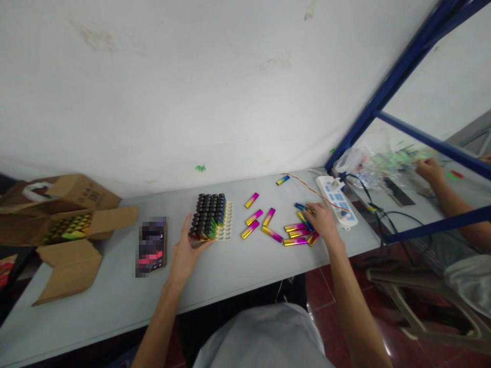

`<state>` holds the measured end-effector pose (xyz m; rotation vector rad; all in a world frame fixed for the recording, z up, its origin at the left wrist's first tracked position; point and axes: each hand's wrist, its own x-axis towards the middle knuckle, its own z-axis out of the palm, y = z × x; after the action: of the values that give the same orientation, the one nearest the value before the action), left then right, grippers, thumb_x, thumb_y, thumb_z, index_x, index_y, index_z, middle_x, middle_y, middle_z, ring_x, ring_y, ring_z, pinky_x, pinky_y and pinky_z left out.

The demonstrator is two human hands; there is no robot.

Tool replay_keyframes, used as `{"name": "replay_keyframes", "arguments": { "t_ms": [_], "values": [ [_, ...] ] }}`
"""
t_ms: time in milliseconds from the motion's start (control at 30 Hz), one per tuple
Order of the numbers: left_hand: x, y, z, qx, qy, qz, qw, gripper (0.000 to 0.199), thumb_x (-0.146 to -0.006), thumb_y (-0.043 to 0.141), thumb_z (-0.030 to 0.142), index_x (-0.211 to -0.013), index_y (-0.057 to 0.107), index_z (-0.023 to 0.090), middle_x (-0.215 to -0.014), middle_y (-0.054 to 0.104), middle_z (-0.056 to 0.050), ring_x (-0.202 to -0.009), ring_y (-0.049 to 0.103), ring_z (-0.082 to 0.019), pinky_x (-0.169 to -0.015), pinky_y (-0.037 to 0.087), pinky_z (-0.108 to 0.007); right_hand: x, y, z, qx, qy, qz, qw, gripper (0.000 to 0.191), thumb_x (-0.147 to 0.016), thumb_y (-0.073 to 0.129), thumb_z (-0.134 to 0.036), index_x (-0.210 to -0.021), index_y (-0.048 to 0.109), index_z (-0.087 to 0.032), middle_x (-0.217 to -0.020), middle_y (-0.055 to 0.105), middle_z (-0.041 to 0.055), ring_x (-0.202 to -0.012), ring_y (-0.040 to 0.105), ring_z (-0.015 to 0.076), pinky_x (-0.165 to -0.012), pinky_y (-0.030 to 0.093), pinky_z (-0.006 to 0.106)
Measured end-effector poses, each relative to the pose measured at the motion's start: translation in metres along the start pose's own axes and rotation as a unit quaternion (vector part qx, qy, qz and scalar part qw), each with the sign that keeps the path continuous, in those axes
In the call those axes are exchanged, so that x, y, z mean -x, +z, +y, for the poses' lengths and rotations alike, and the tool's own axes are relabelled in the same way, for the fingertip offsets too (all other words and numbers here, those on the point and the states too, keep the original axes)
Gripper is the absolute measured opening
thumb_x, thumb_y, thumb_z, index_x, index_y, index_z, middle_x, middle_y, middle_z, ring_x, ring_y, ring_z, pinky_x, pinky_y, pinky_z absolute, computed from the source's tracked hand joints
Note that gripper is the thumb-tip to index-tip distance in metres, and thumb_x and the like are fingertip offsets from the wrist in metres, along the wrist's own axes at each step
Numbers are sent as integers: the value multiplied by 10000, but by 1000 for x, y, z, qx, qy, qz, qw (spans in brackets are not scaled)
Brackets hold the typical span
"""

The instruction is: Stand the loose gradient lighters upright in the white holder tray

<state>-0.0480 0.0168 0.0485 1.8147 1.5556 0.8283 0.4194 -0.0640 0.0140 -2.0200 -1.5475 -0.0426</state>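
Observation:
My left hand holds the near left corner of a white tray, its thumb and fingers spread around it. Rows of black-topped cylinders stand in the tray, and the empty holes lie along its right side. On the right, my right hand has its fingers closed on a blue tube. Several pink-and-yellow tubes lie by that hand, and more pink-and-yellow tubes are scattered between the hands. A blue-and-yellow tube lies farther back.
An open cardboard box with yellow-green items stands at the left, beside a pixelated phone. A power strip with cables lies at the right. Past a blue metal frame, another person's hand is over plastic bags.

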Motion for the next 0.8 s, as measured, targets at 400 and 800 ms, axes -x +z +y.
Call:
{"name": "replay_keyframes", "arguments": {
  "t_ms": [400, 800],
  "values": [
    [-19, 2, -2, 39, 12, -14, 999, 1058, -715, 882, 414, -1615, 339, 286, -1205, 772, -95, -1026, 771, -333, -965, 594, -522, -2, -7, -32, -115, 35, 58, 991, 604, -958, 539, -688, -1079, 794, -154, -1002, 724, 165, -834, 678, 271, -825, 587, 471],
    [36, -7, 36, 76, 87, 205, 972, 627, -866, 760, 448, -1435, 588, 247, -1306, 648, -110, -1121, 680, -233, -976, 602, -426, 33, 13, -168, -440, 12, -37, 897, 294, -895, 766, -455, -1101, 803, -248, -1040, 739, 85, -920, 697, 220, -780, 600, 343]
  ]
}}
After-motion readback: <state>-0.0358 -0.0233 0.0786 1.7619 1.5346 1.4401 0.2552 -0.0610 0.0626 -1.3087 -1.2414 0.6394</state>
